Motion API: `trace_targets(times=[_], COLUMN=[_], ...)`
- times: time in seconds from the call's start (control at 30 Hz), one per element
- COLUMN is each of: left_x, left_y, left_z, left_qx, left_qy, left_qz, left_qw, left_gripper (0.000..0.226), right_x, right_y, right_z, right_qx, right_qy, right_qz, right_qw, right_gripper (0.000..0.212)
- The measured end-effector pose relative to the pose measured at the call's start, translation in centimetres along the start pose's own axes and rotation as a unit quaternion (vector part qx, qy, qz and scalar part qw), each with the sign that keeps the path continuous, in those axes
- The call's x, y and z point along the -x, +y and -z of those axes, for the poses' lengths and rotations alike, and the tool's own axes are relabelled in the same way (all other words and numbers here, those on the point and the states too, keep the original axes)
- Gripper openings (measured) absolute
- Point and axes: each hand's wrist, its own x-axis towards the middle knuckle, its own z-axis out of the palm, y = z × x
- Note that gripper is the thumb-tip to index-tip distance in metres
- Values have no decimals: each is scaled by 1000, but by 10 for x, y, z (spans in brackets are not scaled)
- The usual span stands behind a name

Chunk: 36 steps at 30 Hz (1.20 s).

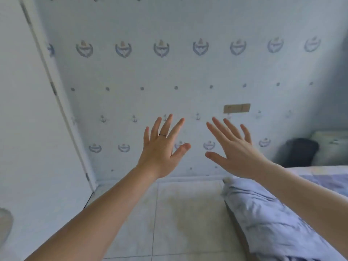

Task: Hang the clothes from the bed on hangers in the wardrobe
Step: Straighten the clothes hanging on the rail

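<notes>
Two bare forearms enter from the bottom edge, the left forearm point(84, 219) over the floor and the right forearm point(310, 191) over the bed.

Surface and room: the floor point(188, 213) is pale tile with a yellowish stain. The bed point(320, 172) fills the lower right. On its near corner lies crumpled pale-blue fabric point(263, 213) (garment or bedding, cannot tell). A dark object point(299, 151) sits at the bed's far end, too blurred to identify. The wall point(169, 72) carries nautical-pattern paper, with a tan switch plate point(236, 108) on it. A white hinged panel point(28, 129) stands at left; whether it belongs to the wardrobe cannot be told.

Hand pose: the left hand point(162, 151) and right hand point(235, 155) are raised side by side before the wall, backs to the camera, fingers straight and spread apart. Neither holds or touches anything. The thumbs point toward each other, near but apart.

Count: two hands, one ring point(162, 135) on the left hand, one switch plate, two hinges clearly seen.
</notes>
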Motion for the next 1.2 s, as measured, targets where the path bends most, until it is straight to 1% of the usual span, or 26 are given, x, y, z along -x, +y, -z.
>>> trace_targets(times=[0.2,0.33,0.4,0.53,0.63,0.73,0.77,0.87,1.03,1.2], left_x=[-29,-63,-87,-135,-169,-199,-207,-227,-256,-291], left_y=[36,54,62,77,88,100,105,124,173,231], left_z=[-135,-212,-251,-320,-368,-410,-422,-455,-506,-558], left_qx=[48,83,97,116,132,141,139,134,118,89], left_qy=[-107,-171,-209,-280,-329,-368,-381,-414,-461,-491], left_qz=[-26,-56,-74,-110,-126,-160,-174,-205,-259,-298], left_qw=[993,980,970,947,926,905,897,877,840,814], left_gripper=[70,69,69,77,73,76,74,68,66,65], right_x=[46,61,65,75,83,88,90,101,120,133], right_y=[79,130,160,209,235,258,265,284,331,397], right_z=[-62,-100,-119,-152,-178,-202,-207,-219,-234,-245], right_qx=[13,1,-1,-23,-48,-72,-77,-91,-105,-127], right_qy=[-72,-111,-129,-145,-155,-151,-151,-159,-173,-168], right_qz=[-111,-187,-241,-367,-451,-523,-544,-590,-651,-680], right_qw=[991,976,962,919,878,836,822,786,731,702], right_gripper=[84,83,79,77,77,76,76,75,75,74])
